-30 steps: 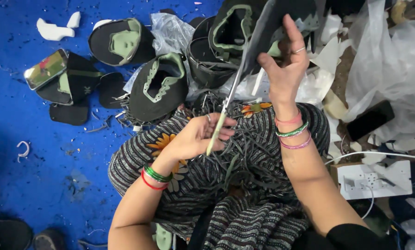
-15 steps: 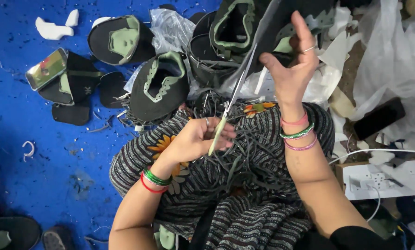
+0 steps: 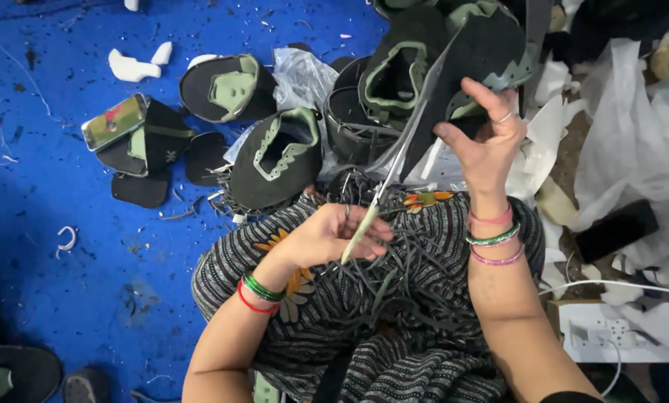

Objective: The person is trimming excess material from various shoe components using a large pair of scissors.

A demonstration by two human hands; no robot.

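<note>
nearest, a lap covered in striped grey-and-black patterned cloth carries a tangle of thin dark trimmed strips. the left hand rests over it, fingers closed round the handles of pale-handled metal scissors, blades angled up toward the piece above. the right hand, with a ring and bangles at the wrist, has its fingers pinched on the edge of a dark felt shoe upper with green trim, held up beyond the lap. farther off, a black and green shoe upper lies on the blue floor, near a phone.
</note>
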